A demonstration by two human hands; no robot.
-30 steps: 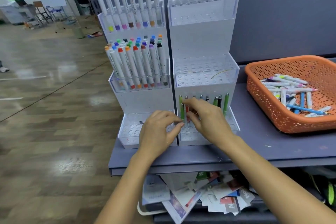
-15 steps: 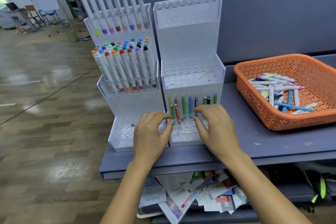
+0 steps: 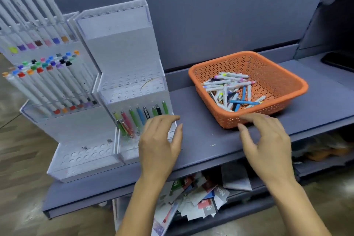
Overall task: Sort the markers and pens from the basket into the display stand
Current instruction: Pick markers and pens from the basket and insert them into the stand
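Note:
An orange perforated basket point(image 3: 272, 69) on the grey shelf holds a heap of markers and pens point(image 3: 231, 90). Two clear tiered display stands stand at the left: the left stand point(image 3: 76, 159) carries rows of white markers with coloured caps point(image 3: 49, 86), and the right stand point(image 3: 126, 48) has several coloured pens point(image 3: 140, 116) in its lowest tier. My left hand point(image 3: 159, 143) hovers empty with relaxed fingers over the right stand's front corner. My right hand point(image 3: 266, 140) is empty too, fingers spread, just in front of the basket's near rim.
The grey shelf point(image 3: 201, 126) runs against a dark blue back wall. Below it lies a pile of printed papers and cards point(image 3: 193, 197). A dark flat object point(image 3: 339, 59) sits at the far right. Wooden floor shows at the left.
Both hands have left the pen tier of the right stand. My right hand has moved right toward the basket, and the view has swung right with it.

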